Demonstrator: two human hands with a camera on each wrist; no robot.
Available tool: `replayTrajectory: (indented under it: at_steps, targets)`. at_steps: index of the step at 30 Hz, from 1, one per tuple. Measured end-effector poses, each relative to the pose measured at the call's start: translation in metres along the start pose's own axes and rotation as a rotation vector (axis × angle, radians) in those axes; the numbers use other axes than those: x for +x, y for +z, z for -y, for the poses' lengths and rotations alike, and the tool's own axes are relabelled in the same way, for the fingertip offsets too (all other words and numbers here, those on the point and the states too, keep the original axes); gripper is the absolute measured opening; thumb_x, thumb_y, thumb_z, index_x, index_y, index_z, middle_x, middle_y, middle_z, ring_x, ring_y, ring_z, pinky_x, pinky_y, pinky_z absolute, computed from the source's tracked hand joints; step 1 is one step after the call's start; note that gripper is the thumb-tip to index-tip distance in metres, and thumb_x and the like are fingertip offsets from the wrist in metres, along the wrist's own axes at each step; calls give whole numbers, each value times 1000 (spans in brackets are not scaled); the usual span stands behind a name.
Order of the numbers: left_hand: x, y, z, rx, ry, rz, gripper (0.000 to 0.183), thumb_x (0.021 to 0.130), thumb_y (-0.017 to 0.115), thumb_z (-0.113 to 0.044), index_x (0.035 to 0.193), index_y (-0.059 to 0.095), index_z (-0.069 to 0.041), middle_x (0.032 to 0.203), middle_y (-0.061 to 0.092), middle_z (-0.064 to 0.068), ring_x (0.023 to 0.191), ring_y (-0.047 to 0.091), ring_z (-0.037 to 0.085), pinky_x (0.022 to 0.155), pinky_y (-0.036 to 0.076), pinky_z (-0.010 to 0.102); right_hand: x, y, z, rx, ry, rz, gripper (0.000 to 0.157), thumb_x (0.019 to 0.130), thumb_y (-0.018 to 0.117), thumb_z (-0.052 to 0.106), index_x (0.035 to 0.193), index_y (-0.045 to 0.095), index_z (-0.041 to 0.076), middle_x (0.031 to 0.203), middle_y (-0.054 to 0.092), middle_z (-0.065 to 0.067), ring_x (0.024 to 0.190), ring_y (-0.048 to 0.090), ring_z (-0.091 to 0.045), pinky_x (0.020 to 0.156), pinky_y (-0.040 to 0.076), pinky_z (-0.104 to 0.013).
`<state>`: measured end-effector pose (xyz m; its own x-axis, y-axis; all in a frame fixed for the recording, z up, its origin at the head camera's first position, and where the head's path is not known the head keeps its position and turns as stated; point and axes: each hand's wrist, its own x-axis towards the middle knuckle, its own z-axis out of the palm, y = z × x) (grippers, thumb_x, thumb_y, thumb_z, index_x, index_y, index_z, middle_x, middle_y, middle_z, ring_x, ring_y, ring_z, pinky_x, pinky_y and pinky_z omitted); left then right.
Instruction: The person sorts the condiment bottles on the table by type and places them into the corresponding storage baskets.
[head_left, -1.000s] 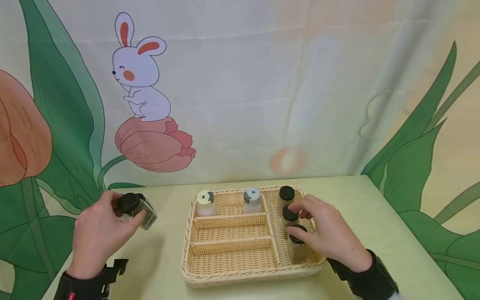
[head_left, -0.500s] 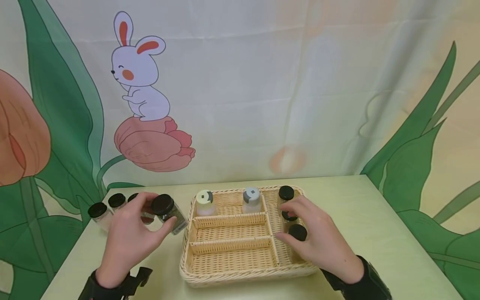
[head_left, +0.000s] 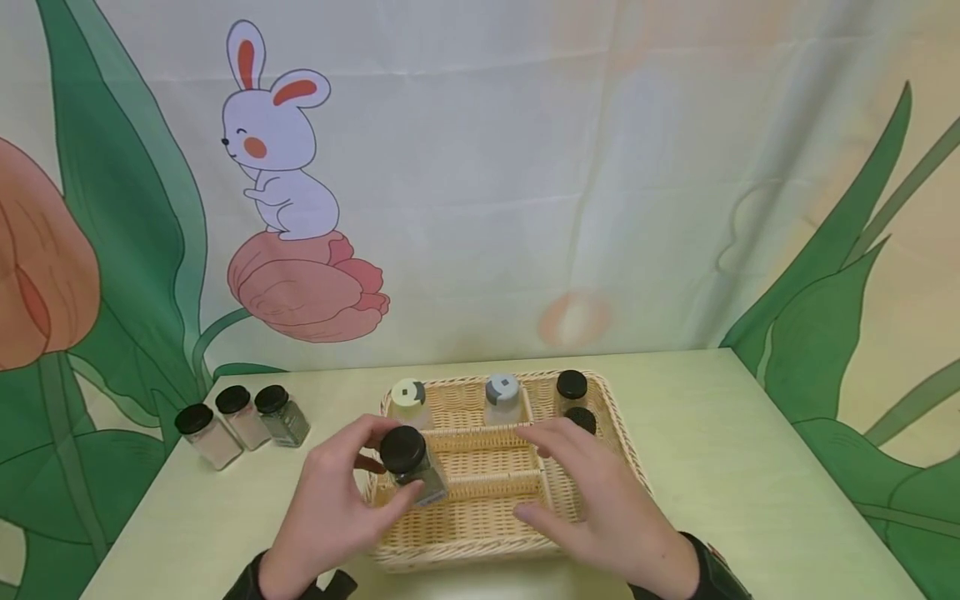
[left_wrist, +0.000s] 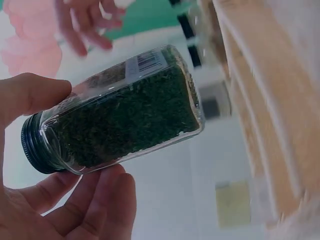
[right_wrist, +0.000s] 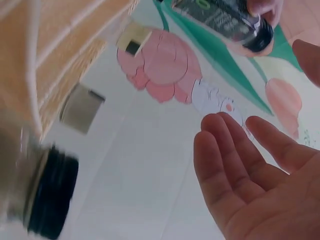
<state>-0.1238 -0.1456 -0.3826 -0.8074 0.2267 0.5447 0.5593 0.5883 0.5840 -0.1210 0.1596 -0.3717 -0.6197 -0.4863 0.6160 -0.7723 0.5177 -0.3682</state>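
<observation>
My left hand [head_left: 341,496] pinches a square glass spice jar [left_wrist: 125,110] between thumb and fingers. It has a black screw lid, dark green dried herbs inside and a barcode label. In the head view the jar is tilted above the left part of a divided wicker basket [head_left: 442,556]. My right hand [head_left: 607,521] is over the basket's right side, fingers extended and apart from the thumb, holding nothing. Just beyond its fingers stand black-lidded jars [head_left: 572,384] in the long right compartment; the nearest one is hidden by the hand in the head view.
A yellow-capped shaker [head_left: 408,400] and a grey-capped shaker [head_left: 502,398] stand in the basket's back left compartment. Left of the basket, on the table [head_left: 195,517], are two jars with pale contents, one a pink-white jar [head_left: 213,442], and a green herb jar [head_left: 285,423]. A printed curtain [head_left: 480,208] hangs behind.
My left hand has carried the herb jar rightward from the table's left side to above the basket. My right hand has moved left and toward me, away from the black-lidded jars.
</observation>
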Motion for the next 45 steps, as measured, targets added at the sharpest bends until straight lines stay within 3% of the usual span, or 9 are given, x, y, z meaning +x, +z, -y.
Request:
replayTrajectory:
  at_steps: [3,8,14,19,23,29,37,45]
  targets:
    - [-4,11,-10,-70,26,24,54,72,85,-32,119,60,-27,102,63,-17,90,61,3,67,55,24,-1,7,8,29,-13,5,70,84,75,41,146,50,18,135,54,9,120,54,-8,92,51,-33]
    - [-12,24,-27,-163,44,77,55,73,85,-30,121,58,-32,106,63,-19,93,62,3,70,55,25,-4,16,24,128,61,85,75,85,74,42,151,42,24,139,51,8,123,52,-8,93,51,-35]
    - [-19,33,-39,-211,30,131,55,75,84,-35,122,55,-33,110,62,-19,91,62,2,71,54,23,-5,23,36,202,37,45,76,84,76,37,150,43,20,141,50,5,120,54,-10,92,51,-34]
    - [-23,39,-42,-270,108,151,61,72,84,-21,125,54,-24,109,63,-12,91,62,4,71,54,23,-6,26,40,227,41,49,72,85,75,37,148,45,20,138,51,7,120,53,-9,94,50,-35]
    - [-24,43,-43,-297,154,152,70,66,85,-13,128,53,-21,108,63,-10,92,62,5,71,53,21,-6,28,40,227,-13,14,70,84,76,35,146,48,19,133,53,8,118,54,-8,94,50,-34]
    - [-25,46,-43,-313,169,140,75,66,86,-17,131,49,-24,108,61,-11,92,62,5,70,53,20,-3,29,40,243,-118,-44,69,81,79,29,142,53,13,127,57,5,113,56,-9,93,48,-27]
    - [-26,47,-43,-306,186,133,78,66,87,-18,134,48,-23,109,62,-12,92,62,4,69,52,19,-4,31,40,246,-145,-57,60,81,79,29,134,58,11,125,60,5,112,56,-7,93,47,-24]
    - [-26,48,-42,-300,170,142,78,65,87,-18,133,49,-14,109,62,-11,93,62,5,69,53,19,-4,34,39,261,-179,-72,55,82,79,29,130,60,9,123,61,2,110,57,-8,91,47,-23]
